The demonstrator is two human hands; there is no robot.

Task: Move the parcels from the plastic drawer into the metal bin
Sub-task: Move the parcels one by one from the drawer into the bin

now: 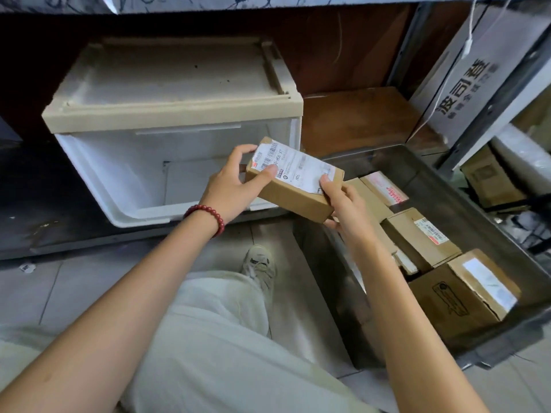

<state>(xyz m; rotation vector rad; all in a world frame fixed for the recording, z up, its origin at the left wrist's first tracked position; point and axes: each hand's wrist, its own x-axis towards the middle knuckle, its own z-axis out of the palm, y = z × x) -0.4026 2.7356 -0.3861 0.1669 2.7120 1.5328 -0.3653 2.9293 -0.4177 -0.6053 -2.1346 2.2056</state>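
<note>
A small brown cardboard parcel (pixel 293 181) with a white shipping label is held in the air between the drawer and the bin. My left hand (pixel 235 183) grips its left end and my right hand (pixel 343 207) grips its right end from below. The white plastic drawer (pixel 98 174) stands pulled out at the left, and its visible inside shows no parcels. The metal bin (pixel 429 171) sits on the floor at the right and holds several brown parcels (pixel 423 236).
A beige drawer cabinet top (pixel 167 84) lies behind the drawer. A metal shelf post (pixel 492 114) and a grey printed box (pixel 477 79) stand at the right. My leg and shoe (pixel 259 266) rest on the tiled floor between drawer and bin.
</note>
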